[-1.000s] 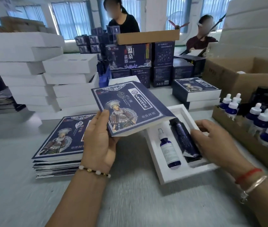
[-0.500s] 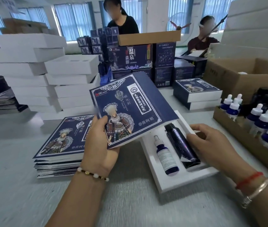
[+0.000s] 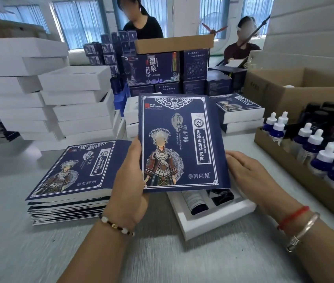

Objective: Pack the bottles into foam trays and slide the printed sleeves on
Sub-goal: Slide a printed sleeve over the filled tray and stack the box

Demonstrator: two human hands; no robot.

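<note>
Now the printed sleeve [image 3: 179,139] is upright-ish and square to the camera, covering most of the foam tray [image 3: 213,223]; half a second ago it was tilted off to the left and both bottles showed whole. Left hand [image 3: 128,180] grasps the sleeve's lower left edge, thumb on the printed face, fingers behind. Right hand [image 3: 249,176] has moved from the tray's right rim up to the sleeve's right edge, fingers fairly straight, tips hidden behind the sleeve, so its grip can't be told. Only the bottom ends of two bottles [image 3: 198,203] poke out below the sleeve, between the hands, in the tray slots. Stack of flat sleeves [image 3: 70,180] just left of left hand. Carton of dropper bottles [image 3: 325,158] right of right hand
</note>
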